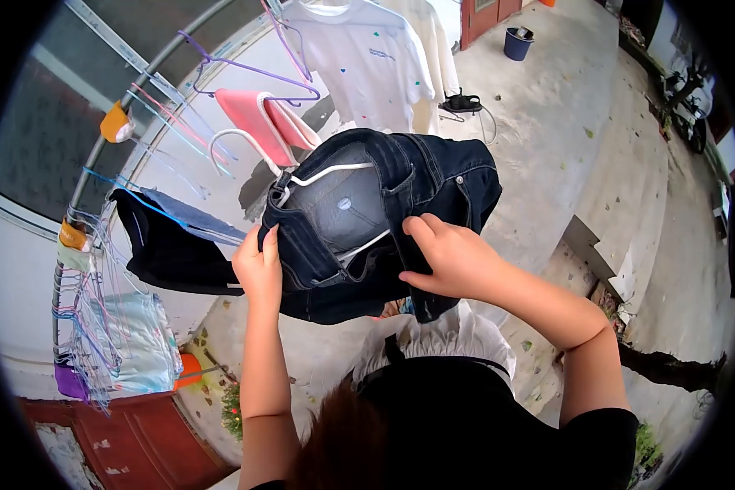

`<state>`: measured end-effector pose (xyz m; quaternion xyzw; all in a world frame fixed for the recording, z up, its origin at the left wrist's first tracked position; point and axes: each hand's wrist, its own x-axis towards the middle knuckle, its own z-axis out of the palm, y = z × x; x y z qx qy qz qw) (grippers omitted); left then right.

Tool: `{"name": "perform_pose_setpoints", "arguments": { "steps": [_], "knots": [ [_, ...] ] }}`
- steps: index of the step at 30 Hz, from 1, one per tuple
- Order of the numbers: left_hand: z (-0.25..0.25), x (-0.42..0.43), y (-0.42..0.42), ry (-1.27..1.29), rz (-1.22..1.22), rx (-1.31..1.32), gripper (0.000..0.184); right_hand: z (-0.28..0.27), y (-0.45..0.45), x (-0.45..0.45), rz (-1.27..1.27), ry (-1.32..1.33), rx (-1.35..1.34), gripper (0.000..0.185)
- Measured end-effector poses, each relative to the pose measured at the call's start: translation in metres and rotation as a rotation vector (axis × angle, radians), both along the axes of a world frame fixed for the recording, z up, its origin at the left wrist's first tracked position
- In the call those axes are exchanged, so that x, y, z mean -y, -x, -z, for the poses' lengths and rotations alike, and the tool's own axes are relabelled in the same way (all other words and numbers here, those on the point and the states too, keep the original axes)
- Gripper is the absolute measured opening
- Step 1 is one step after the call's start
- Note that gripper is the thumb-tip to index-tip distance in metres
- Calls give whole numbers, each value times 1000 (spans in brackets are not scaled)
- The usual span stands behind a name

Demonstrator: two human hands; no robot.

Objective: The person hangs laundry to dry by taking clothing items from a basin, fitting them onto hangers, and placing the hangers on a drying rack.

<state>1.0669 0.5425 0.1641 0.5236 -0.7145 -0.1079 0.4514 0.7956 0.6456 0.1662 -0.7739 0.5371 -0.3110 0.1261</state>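
Dark blue jeans (pixel 465 175) hang in front of me, their waist spread open so that the grey inside shows. A white hanger (pixel 335 169) runs through the waist opening, and its curved hook sticks out at the upper left. At the left end of the waistband, my left hand (pixel 259 265) is closed on the denim. Over on the right, my right hand (pixel 445 255) pinches the front edge of the jeans between thumb and fingers. The lower part of the jeans is bunched and partly hidden beneath my hands.
A metal rail (pixel 98 151) on the left carries a purple hanger (pixel 245 73), a pink towel (pixel 257 122), black clothing (pixel 175 253) and many bare hangers. A white T-shirt (pixel 359 61) hangs beyond. A dark bucket (pixel 518 45) stands on the concrete; a step edge lies right.
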Motion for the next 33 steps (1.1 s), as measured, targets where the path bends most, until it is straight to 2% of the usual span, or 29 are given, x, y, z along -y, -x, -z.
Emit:
{"name": "perform_pose_setpoints", "arguments": {
  "steps": [1, 2, 4, 5, 8, 10, 14, 17, 18, 20, 21, 22, 24, 25, 28, 30, 31, 32, 33],
  "knots": [
    [-4, -5, -3, 4, 21, 9, 22, -13, 17, -1, -147, -85, -110, 30],
    [-7, -7, -6, 5, 41, 17, 22, -15, 32, 2, -167, -71, -138, 23],
    [-12, -9, -11, -1, 112, -65, 25, -45, 50, 0, 64, 146, 28, 29],
    [-16, -11, -11, 10, 115, -62, 24, -62, 58, 9, 82, 378, -81, 33],
    [-23, -11, -12, -17, 141, -72, 25, -73, 67, 27, 59, 417, -200, 39],
    [-27, -11, -9, -13, 160, -50, 26, -57, 77, 40, -71, 135, -239, 36],
    [-34, -16, -3, -29, 230, 28, 29, -54, 50, 45, -120, 226, -236, 27],
    [-54, -10, -3, 4, 283, 9, 30, -63, 44, 50, -2, 244, -90, 21],
    [-65, -7, -12, -88, 252, 143, 28, -69, 43, 48, 32, 252, -70, 20],
    [-78, -3, -10, 132, 300, -4, 26, -76, 43, 51, 91, 201, 61, 19],
    [-88, -5, -20, 173, 215, 106, 29, -82, 42, 51, 109, 190, 129, 16],
    [-84, -7, -31, 307, 90, 118, 42, -86, 44, 50, 171, 153, 128, 14],
    [-56, -15, -52, 362, -140, 3, 61, -88, 48, 49, 210, 206, 212, 15],
    [-34, -19, -57, 259, -233, -47, 80, -92, 49, 47, 231, 200, 233, 16],
    [28, -14, -42, -35, -162, -298, 89, -98, 49, 44, 269, 161, 323, 17],
    [36, -4, -23, 15, -264, -278, 79, -97, 50, 44, 252, 116, 407, 18],
    [35, 1, -22, -20, -292, -297, 61, -99, 47, 42, 238, 116, 410, 17],
    [33, 3, -18, 79, -305, -398, 41, -99, 47, 42, 240, 164, 333, 16],
    [33, 7, -26, 133, -329, -467, 36, -97, 49, 43, 243, 215, 258, 15]
  ]
}}
